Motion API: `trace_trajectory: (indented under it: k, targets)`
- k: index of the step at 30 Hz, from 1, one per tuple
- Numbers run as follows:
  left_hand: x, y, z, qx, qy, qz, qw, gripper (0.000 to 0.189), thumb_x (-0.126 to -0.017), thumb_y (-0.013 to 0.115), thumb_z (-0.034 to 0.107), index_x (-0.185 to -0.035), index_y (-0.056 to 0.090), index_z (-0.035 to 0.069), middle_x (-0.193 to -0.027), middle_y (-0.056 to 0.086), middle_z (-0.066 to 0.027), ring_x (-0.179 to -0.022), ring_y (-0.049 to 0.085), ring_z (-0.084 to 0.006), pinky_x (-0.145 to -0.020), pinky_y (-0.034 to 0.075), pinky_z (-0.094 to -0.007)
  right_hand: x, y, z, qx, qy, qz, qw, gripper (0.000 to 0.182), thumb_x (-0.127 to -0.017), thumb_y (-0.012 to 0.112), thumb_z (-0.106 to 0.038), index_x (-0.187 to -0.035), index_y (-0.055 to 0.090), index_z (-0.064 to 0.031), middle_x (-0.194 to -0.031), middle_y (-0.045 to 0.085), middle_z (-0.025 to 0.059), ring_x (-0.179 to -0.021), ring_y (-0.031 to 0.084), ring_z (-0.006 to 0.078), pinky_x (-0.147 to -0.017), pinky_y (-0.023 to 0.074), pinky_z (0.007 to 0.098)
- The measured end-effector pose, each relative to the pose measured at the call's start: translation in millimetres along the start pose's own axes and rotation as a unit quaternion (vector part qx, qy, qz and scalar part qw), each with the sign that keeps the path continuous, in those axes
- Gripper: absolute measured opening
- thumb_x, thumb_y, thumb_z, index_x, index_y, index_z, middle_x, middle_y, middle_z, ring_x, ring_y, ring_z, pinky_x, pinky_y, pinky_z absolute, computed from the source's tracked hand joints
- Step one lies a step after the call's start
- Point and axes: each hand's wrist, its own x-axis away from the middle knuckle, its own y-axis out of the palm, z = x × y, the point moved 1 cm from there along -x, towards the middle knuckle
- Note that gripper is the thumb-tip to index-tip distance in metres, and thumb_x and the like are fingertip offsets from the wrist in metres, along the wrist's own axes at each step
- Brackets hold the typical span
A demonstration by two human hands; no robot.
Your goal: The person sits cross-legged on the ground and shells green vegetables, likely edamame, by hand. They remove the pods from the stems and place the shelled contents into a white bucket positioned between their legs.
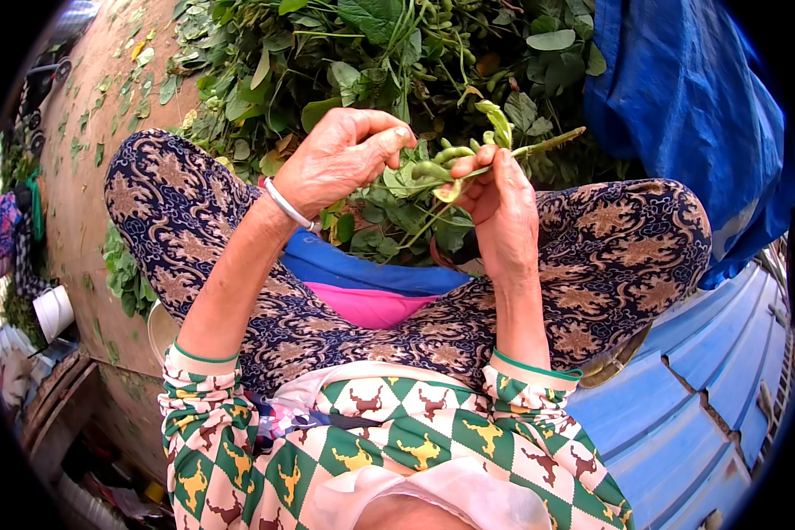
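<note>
My right hand (503, 199) is closed around a green stem (548, 141) that carries several soybean pods (430, 171), the stem's cut end pointing right. Just left of it is my left hand (354, 149), with a silver bangle at the wrist; its thumb and fingertips are pressed together, and whether something small is between them is unclear. Beneath and beyond both hands lies a large heap of leafy soybean plants (371, 73), with more pods among the leaves. A blue cloth or sheet (371, 265) with a pink part (371, 305) lies between my legs.
A blue tarpaulin (689, 112) rises at the right of the heap. Blue corrugated sheeting (676, 397) lies at the lower right. Fallen leaves are scattered over the brown ground (93, 185) at the left, where a white bucket (54, 311) stands near the edge of view.
</note>
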Motion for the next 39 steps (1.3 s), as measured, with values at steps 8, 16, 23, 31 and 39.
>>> trace_trajectory:
  k: [8, 16, 23, 31, 39]
  targets:
    - [6.4, 4.7, -2.5, -0.023, -0.008, -0.1, 0.995, 0.019, -0.085, 0.06, 0.02, -0.093, 0.063, 0.002, -0.067, 0.05, 0.0058, -0.056, 0.041, -0.0017, -0.048, 0.033, -0.0187, 0.1, 6.3, 0.1, 0.038, 0.009, 0.015, 0.999, 0.021, -0.096, 0.046, -0.03, -0.095, 0.051, -0.0096, -0.08, 0.054, -0.0015, -0.07, 0.052, 0.0064, -0.063, 0.0443, 0.021]
    - [4.0, 9.2, 13.5, 0.04, 0.028, -0.115, 0.992, 0.013, -0.088, 0.057, 0.018, -0.092, 0.06, 0.006, -0.069, 0.057, 0.0049, -0.054, 0.042, 0.0008, -0.045, 0.031, -0.0154, 3.3, 2.7, 0.5, 0.121, 0.052, -0.017, 0.991, 0.019, -0.09, 0.056, -0.02, -0.105, 0.051, -0.009, -0.088, 0.053, -0.0019, -0.072, 0.052, 0.0051, -0.059, 0.0442, 0.0192]
    - [14.4, 10.0, 19.8, 0.152, -0.022, -0.143, 0.978, 0.015, -0.086, 0.06, 0.015, -0.096, 0.06, 0.003, -0.071, 0.06, 0.0017, -0.051, 0.041, -0.0012, -0.044, 0.031, -0.0163, 9.7, 14.7, -12.1, 0.115, 0.068, -0.123, 0.983, 0.047, -0.089, 0.059, -0.022, -0.129, 0.041, -0.005, -0.09, 0.06, 0.0012, -0.076, 0.054, 0.0055, -0.064, 0.0417, 0.019]
    - [14.8, 11.4, 8.6, 0.289, -0.046, -0.164, 0.942, 0.016, -0.087, 0.059, 0.013, -0.095, 0.059, 0.0, -0.076, 0.06, -0.0012, -0.048, 0.039, -0.0008, -0.044, 0.03, -0.0154, 9.4, 20.3, -23.7, 0.158, 0.063, -0.131, 0.977, 0.054, -0.084, 0.065, -0.016, -0.13, 0.04, -0.0036, -0.084, 0.057, -0.0009, -0.073, 0.054, 0.0061, -0.061, 0.0411, 0.0179]
    - [15.4, 14.7, 20.7, 0.279, -0.041, -0.143, 0.949, 0.013, -0.088, 0.055, 0.012, -0.093, 0.057, 0.0, -0.072, 0.057, -0.0006, -0.046, 0.035, -0.0005, -0.042, 0.027, -0.0159, 6.1, 22.4, -38.4, 0.181, 0.071, -0.184, 0.964, 0.054, -0.085, 0.063, -0.015, -0.131, 0.039, -0.0012, -0.084, 0.057, -0.0005, -0.071, 0.051, 0.0051, -0.061, 0.0402, 0.0191]
